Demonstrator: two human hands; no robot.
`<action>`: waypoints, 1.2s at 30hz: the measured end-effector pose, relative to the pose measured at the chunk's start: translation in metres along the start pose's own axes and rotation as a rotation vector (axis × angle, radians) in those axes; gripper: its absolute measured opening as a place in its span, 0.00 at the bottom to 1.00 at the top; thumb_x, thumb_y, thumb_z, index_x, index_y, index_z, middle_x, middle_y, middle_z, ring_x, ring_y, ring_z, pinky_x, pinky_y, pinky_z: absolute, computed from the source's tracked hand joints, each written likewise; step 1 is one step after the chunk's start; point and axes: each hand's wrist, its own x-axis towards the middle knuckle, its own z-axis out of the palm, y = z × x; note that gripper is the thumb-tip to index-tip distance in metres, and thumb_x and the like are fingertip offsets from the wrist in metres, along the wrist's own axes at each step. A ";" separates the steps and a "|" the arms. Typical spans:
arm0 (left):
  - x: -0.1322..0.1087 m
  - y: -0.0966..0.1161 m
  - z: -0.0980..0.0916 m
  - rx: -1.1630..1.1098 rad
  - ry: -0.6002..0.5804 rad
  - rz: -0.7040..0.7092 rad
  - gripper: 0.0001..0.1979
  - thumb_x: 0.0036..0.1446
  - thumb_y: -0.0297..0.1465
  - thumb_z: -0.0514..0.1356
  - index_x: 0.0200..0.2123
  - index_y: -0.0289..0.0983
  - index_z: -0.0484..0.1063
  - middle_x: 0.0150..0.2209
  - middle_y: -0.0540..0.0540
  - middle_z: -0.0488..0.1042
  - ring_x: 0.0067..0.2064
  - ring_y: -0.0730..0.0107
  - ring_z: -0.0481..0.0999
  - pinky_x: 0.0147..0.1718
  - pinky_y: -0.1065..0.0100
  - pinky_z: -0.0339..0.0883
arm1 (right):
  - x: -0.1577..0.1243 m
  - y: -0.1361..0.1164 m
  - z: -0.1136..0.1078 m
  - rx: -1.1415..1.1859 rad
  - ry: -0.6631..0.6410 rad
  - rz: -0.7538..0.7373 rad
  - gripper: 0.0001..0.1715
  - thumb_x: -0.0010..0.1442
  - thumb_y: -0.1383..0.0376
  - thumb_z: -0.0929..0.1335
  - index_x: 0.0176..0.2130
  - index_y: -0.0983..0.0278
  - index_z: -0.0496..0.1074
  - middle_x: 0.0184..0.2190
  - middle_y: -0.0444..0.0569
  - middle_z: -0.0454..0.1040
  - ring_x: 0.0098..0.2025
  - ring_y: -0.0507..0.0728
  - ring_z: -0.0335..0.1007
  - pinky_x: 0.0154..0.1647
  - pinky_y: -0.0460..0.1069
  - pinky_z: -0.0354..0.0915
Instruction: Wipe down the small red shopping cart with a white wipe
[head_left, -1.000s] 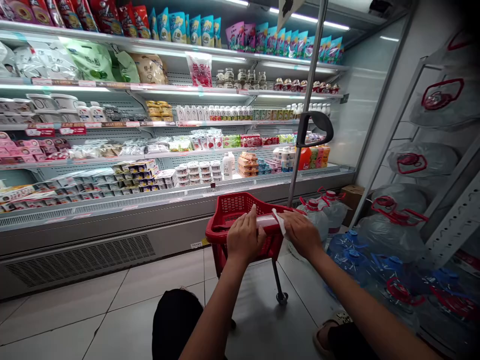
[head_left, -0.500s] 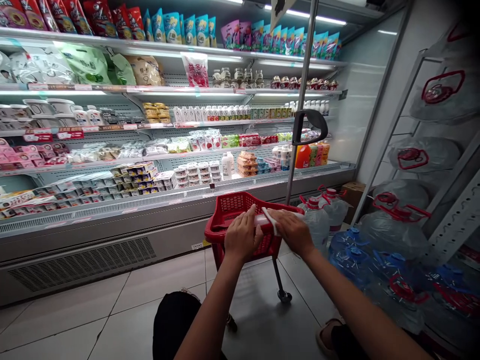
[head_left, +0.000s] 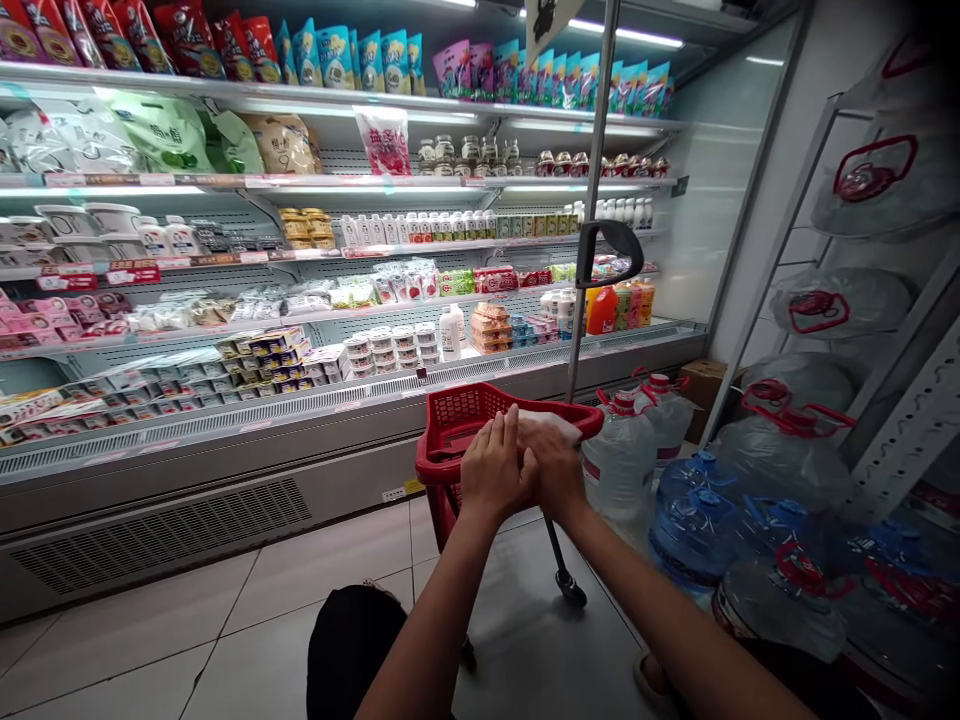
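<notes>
A red plastic basket trolley (head_left: 439,470) stands on the floor in front of me, with a tall grey pole and a black handle (head_left: 628,248) at its far side. My left hand (head_left: 493,465) lies over the near rim, fingers stretched out and side by side, thumb raised. Close against it on the right, my right hand (head_left: 553,465) presses a white cloth (head_left: 546,424) onto the same rim; its fingers are smeared by motion. Whether the cloth is fabric or paper I cannot tell. Both hands hide part of the near rim.
A lit refrigerated display (head_left: 397,390) with dairy tubs, bottles and bags runs behind the trolley. Large water jugs (head_left: 622,450) stand close on the right, beside a metal rack (head_left: 795,230) of more jugs. My dark-clad knee (head_left: 352,650) is at the lower left.
My right hand has moved left along the rim with the white cloth, up against my left hand. The trolley has shifted slightly in view.
</notes>
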 end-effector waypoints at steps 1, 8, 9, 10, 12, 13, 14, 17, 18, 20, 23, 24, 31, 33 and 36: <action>0.000 0.000 0.000 -0.002 -0.007 -0.005 0.35 0.67 0.36 0.54 0.74 0.33 0.52 0.69 0.34 0.67 0.69 0.51 0.68 0.65 0.51 0.65 | 0.000 -0.006 0.003 0.001 0.001 -0.031 0.29 0.72 0.68 0.57 0.68 0.63 0.67 0.63 0.53 0.74 0.66 0.59 0.68 0.70 0.58 0.60; -0.008 -0.004 -0.005 -0.019 -0.016 0.038 0.36 0.67 0.39 0.55 0.74 0.34 0.51 0.69 0.35 0.67 0.69 0.51 0.67 0.67 0.51 0.64 | -0.004 0.053 -0.020 -0.015 -0.073 -0.105 0.26 0.75 0.64 0.56 0.65 0.61 0.71 0.60 0.51 0.78 0.63 0.59 0.72 0.68 0.58 0.63; -0.009 -0.004 -0.006 -0.018 -0.016 0.039 0.37 0.67 0.39 0.56 0.74 0.34 0.52 0.68 0.34 0.68 0.69 0.50 0.67 0.67 0.51 0.63 | -0.005 0.067 -0.026 -0.027 -0.066 -0.063 0.27 0.75 0.64 0.55 0.64 0.61 0.72 0.59 0.51 0.78 0.62 0.58 0.72 0.68 0.59 0.62; -0.010 -0.004 -0.006 -0.018 -0.016 0.041 0.37 0.66 0.39 0.56 0.74 0.34 0.52 0.68 0.34 0.68 0.69 0.50 0.67 0.67 0.50 0.63 | -0.006 0.081 -0.031 -0.034 -0.066 -0.023 0.27 0.76 0.64 0.55 0.62 0.61 0.73 0.58 0.51 0.79 0.62 0.59 0.72 0.68 0.59 0.62; -0.011 -0.002 -0.006 -0.021 -0.013 0.046 0.37 0.66 0.40 0.57 0.74 0.34 0.52 0.68 0.33 0.68 0.69 0.48 0.68 0.67 0.49 0.63 | -0.006 0.099 -0.037 -0.027 -0.073 0.044 0.27 0.76 0.62 0.54 0.60 0.61 0.74 0.58 0.51 0.78 0.63 0.59 0.71 0.69 0.61 0.61; -0.010 -0.001 -0.005 -0.022 -0.010 0.047 0.38 0.65 0.40 0.57 0.74 0.34 0.52 0.68 0.33 0.68 0.68 0.48 0.68 0.66 0.49 0.63 | -0.006 0.103 -0.037 -0.017 -0.065 0.081 0.28 0.76 0.62 0.53 0.59 0.61 0.75 0.59 0.52 0.78 0.64 0.60 0.70 0.69 0.62 0.61; -0.010 0.001 -0.004 -0.020 -0.008 0.044 0.38 0.65 0.41 0.57 0.74 0.35 0.52 0.68 0.33 0.68 0.68 0.47 0.68 0.66 0.48 0.64 | -0.005 0.102 -0.036 -0.011 -0.043 0.124 0.29 0.76 0.61 0.52 0.59 0.62 0.75 0.59 0.53 0.78 0.65 0.60 0.69 0.69 0.63 0.61; -0.007 0.008 0.001 -0.011 -0.010 0.017 0.39 0.65 0.41 0.58 0.74 0.36 0.51 0.69 0.32 0.66 0.69 0.45 0.67 0.65 0.48 0.64 | 0.000 0.078 -0.025 -0.004 0.010 0.194 0.30 0.76 0.61 0.51 0.59 0.62 0.75 0.59 0.53 0.78 0.66 0.61 0.68 0.70 0.66 0.58; -0.006 0.011 0.002 -0.012 -0.013 0.008 0.39 0.65 0.41 0.59 0.75 0.35 0.51 0.69 0.31 0.66 0.70 0.45 0.66 0.66 0.48 0.63 | 0.002 0.064 -0.021 -0.001 -0.001 0.176 0.29 0.76 0.61 0.52 0.60 0.62 0.74 0.60 0.53 0.77 0.66 0.61 0.68 0.71 0.66 0.58; -0.003 0.017 0.002 -0.027 -0.020 -0.014 0.40 0.67 0.42 0.58 0.76 0.36 0.49 0.70 0.31 0.64 0.71 0.45 0.64 0.67 0.48 0.62 | 0.005 0.034 -0.015 0.004 -0.066 0.082 0.27 0.75 0.63 0.54 0.63 0.61 0.71 0.62 0.53 0.76 0.65 0.61 0.69 0.71 0.64 0.58; -0.001 0.018 -0.004 -0.090 -0.045 -0.042 0.40 0.70 0.44 0.55 0.77 0.39 0.42 0.73 0.32 0.60 0.72 0.47 0.63 0.64 0.49 0.65 | 0.010 0.002 -0.014 0.017 -0.152 -0.047 0.28 0.73 0.64 0.59 0.68 0.60 0.67 0.64 0.54 0.74 0.66 0.61 0.68 0.71 0.61 0.60; 0.000 0.014 -0.009 -0.115 -0.061 -0.040 0.40 0.71 0.45 0.54 0.77 0.40 0.40 0.74 0.32 0.57 0.72 0.48 0.63 0.62 0.50 0.68 | 0.011 -0.002 -0.016 0.035 -0.173 -0.078 0.28 0.73 0.63 0.60 0.68 0.60 0.67 0.64 0.54 0.73 0.67 0.61 0.67 0.70 0.61 0.61; -0.006 -0.057 -0.043 -0.030 -0.155 0.044 0.38 0.70 0.52 0.54 0.75 0.44 0.50 0.68 0.38 0.69 0.70 0.52 0.67 0.71 0.42 0.51 | 0.023 0.053 -0.027 0.031 -0.239 0.004 0.29 0.77 0.62 0.53 0.67 0.60 0.68 0.65 0.51 0.73 0.68 0.57 0.67 0.70 0.61 0.62; -0.009 -0.069 -0.043 -0.110 -0.182 0.069 0.39 0.70 0.52 0.55 0.76 0.44 0.49 0.68 0.39 0.69 0.69 0.54 0.68 0.70 0.46 0.55 | 0.028 0.063 -0.023 -0.014 -0.262 0.082 0.29 0.77 0.60 0.53 0.66 0.62 0.70 0.65 0.53 0.73 0.68 0.59 0.67 0.68 0.63 0.64; -0.013 -0.065 -0.035 -0.239 -0.122 0.069 0.41 0.69 0.51 0.57 0.77 0.46 0.43 0.69 0.41 0.69 0.69 0.57 0.68 0.69 0.47 0.59 | 0.031 0.048 -0.017 -0.053 -0.276 0.107 0.29 0.77 0.59 0.54 0.64 0.63 0.72 0.64 0.54 0.74 0.67 0.62 0.69 0.69 0.65 0.63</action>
